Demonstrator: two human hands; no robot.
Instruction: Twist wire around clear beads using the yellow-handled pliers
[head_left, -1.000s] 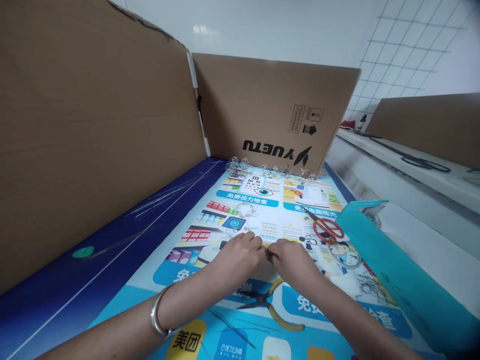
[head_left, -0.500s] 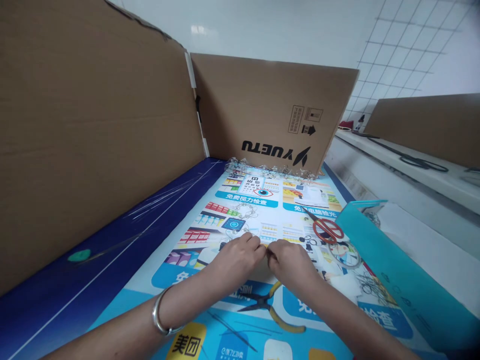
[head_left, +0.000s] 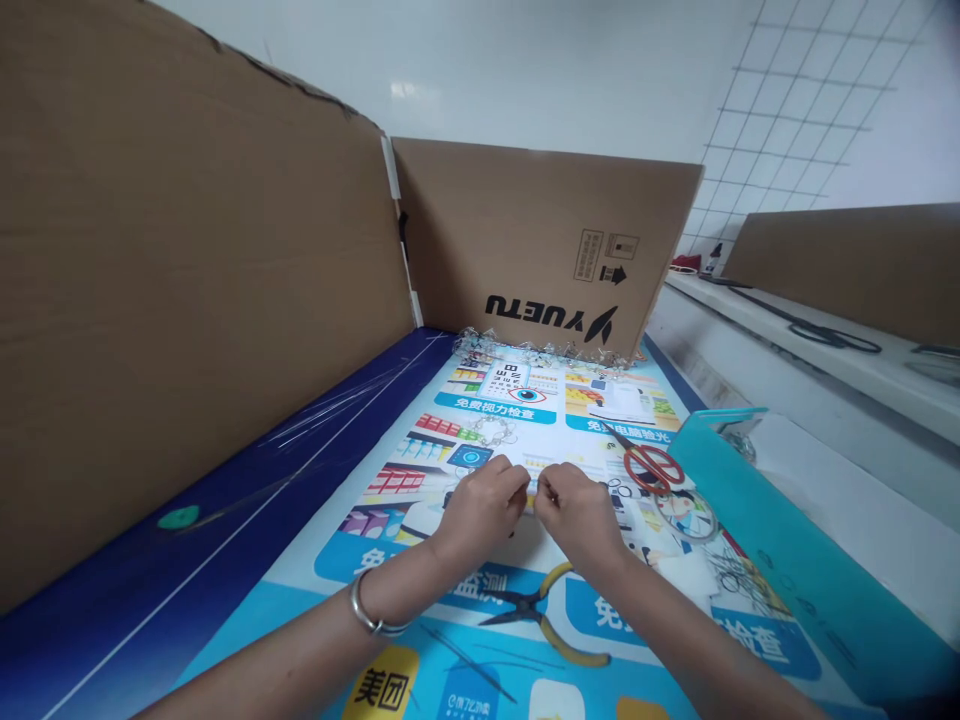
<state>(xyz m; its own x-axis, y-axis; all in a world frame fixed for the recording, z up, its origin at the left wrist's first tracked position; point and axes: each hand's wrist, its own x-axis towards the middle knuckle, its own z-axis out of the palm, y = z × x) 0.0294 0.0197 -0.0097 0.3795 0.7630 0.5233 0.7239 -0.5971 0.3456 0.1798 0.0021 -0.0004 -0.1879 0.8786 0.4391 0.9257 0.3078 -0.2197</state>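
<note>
My left hand (head_left: 486, 505) and my right hand (head_left: 577, 515) are close together over the printed table cover, fingertips nearly meeting. Both are closed in a pinch; whatever lies between the fingers is too small or hidden to make out. Just below them, pliers (head_left: 536, 605) with yellow handles lie spread on the cover. Scissors (head_left: 652, 468) with red handles rest to the right of my right hand, partly over a coil of wire (head_left: 686, 515). A loop of thin clear or silvery wire pieces (head_left: 493, 430) lies beyond my left hand.
A tangle of wire pieces (head_left: 739, 580) is at the right, beside a teal folder-like box (head_left: 802, 560). Thin wires (head_left: 469, 660) lie in front. Cardboard panels (head_left: 547, 230) stand at the back and left, with shiny wire pieces (head_left: 540, 355) along the back one. A green object (head_left: 178, 517) is at left.
The view has shifted slightly. My hands have drawn a little apart, both still pinched. The pliers and scissors stay where they lay.
</note>
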